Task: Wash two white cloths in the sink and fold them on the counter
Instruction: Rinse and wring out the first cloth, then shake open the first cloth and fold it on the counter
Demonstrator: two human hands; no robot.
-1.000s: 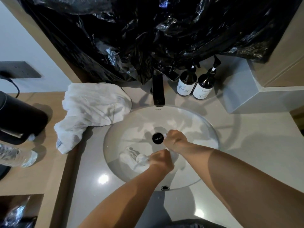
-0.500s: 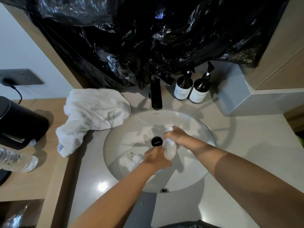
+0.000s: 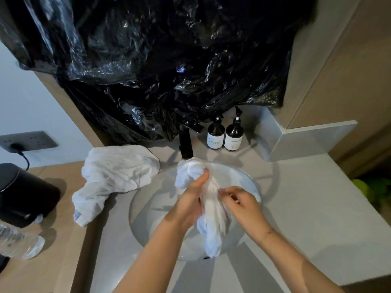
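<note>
- The left hand (image 3: pixel 190 203) is gripping the bunched, wet white cloth (image 3: pixel 208 205) above the round white basin sink (image 3: pixel 143 210).
- The right hand (image 3: pixel 243 205) is pinching its side; wringing seems underway.
- The other crumpled white cloth (image 3: pixel 114 176) is lying on the grey counter (image 3: pixel 317 208).
- Next, probably twisting firmly over the basin.

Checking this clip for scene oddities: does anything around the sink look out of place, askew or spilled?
Yes: black plastic sheeting is draped over the wall behind the faucet, an unusual covering. The second white cloth lies crumpled on the counter, and a water bottle lies on its side. No spill is visible.
</note>
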